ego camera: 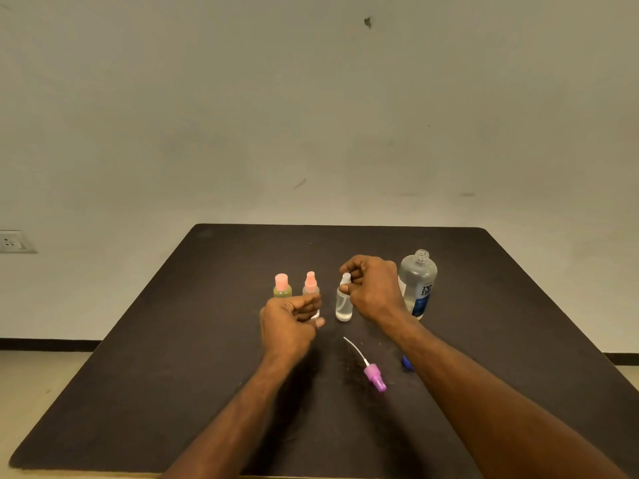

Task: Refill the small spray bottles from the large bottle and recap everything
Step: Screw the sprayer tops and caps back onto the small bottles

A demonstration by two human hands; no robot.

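On the dark table [207,340] stands a clear small spray bottle [343,307]; my right hand [375,288] pinches its white top. My left hand [288,321] curls round the lower body of a pink-topped spray bottle [311,283], hiding most of it. Left of that is a yellow-green bottle [282,288] with a pink cap on. The large bottle [417,283] stands uncapped to the right of my right hand. A purple spray head [375,376] with its white tube lies loose on the table. A blue cap [406,363] shows partly beside my right forearm.
The table's far edge meets a plain wall. A wall socket [14,242] sits at the far left. Floor shows past both side edges of the table.
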